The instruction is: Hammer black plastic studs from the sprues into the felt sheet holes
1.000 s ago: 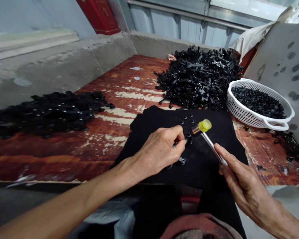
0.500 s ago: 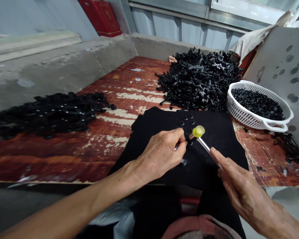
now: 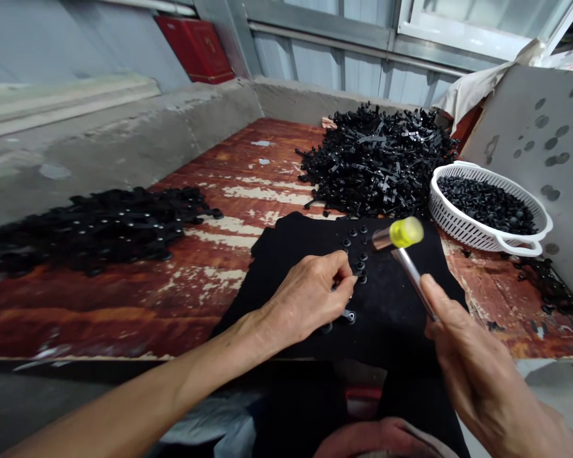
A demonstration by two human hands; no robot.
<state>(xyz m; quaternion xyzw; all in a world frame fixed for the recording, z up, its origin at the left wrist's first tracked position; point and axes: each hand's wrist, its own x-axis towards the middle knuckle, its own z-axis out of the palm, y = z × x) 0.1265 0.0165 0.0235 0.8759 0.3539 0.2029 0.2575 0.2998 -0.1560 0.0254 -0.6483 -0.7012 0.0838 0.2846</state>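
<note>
From the camera on my head I look down at my two hands. The fingers of my right hand (image 3: 465, 343) are closed around the shiny metal handle of a small hammer (image 3: 414, 277), and its round yellow plastic face (image 3: 405, 232) is in the air above the black cloth (image 3: 396, 324), not touching it. My left hand (image 3: 308, 296) has its fingers (image 3: 341, 270) drawn narrow, pinching something small and dark, but they hide it, so I cannot tell its exact shape. Small round black studs (image 3: 359, 264) lie on the cloth just beside my fingertips, and one small black piece with a metal ring (image 3: 348, 316) lies near my left hand.

The cloth rests on a wooden board (image 3: 124, 305) with worn, peeling red-brown paint. On this board are a rough heap of thin black plastic strips (image 3: 377, 162), a lower black heap with small shiny dots (image 3: 95, 232), and a white slotted plastic basket (image 3: 451, 219) full of round black pieces (image 3: 487, 203). A grey panel with dark round marks (image 3: 549, 108) stands behind the basket. Farther away I see a rough concrete ledge (image 3: 124, 121), a ribbed metal wall (image 3: 358, 63) and a red box (image 3: 195, 41).
</note>
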